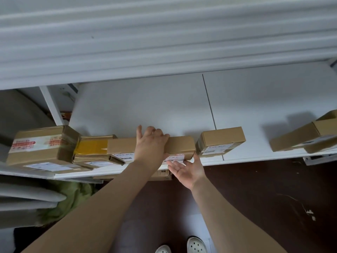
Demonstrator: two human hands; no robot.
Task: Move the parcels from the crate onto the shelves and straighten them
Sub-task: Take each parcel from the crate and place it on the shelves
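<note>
A long brown cardboard parcel [179, 146] lies along the front of the white shelf [145, 110]. My left hand [150, 143] lies over its top, fingers curled round its far edge. My right hand [187, 170] is spread, palm up, in front of the parcel's right end, with the fingertips touching its labelled front face. To its left sit a flat parcel with yellow tape [93, 148] and a larger box with red-printed tape [42, 145]. A small brown box [221, 140] stands just to the right. The crate is out of sight.
Two more brown boxes [308, 136] lie tilted at the shelf's far right. The back half of the shelf is bare. Below the shelf are a dark brown floor [255, 189], a green cloth [73, 196] at the left, and my white shoes [197, 245].
</note>
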